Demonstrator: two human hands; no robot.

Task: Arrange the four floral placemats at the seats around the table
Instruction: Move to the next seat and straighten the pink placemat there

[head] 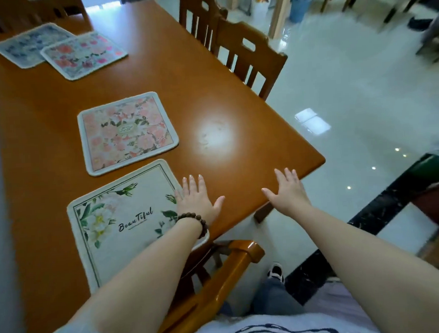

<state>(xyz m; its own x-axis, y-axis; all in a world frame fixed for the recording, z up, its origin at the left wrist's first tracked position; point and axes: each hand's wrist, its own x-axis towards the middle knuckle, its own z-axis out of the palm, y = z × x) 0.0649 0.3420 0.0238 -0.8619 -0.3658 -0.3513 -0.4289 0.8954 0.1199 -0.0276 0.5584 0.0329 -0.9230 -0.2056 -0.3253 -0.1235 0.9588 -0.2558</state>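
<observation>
Orange wooden bench [196, 86]: left hand [197, 200], fingers apart, flat at the cream "Beautiful" placemat [124, 219]; slide it square to that seat, right hand [288, 190] splayed beside.

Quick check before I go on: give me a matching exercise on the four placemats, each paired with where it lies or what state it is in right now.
Things:
1. "Beautiful" placemat
2. pink rose placemat
3. blue placemat
4. red-flowered placemat

States:
A. far end, partly covered by another mat
B. far end, overlapping another mat
C. nearest, under the left hand
D. middle of the table, alone, untouched

Pairs: 1-C, 2-D, 3-A, 4-B
</observation>
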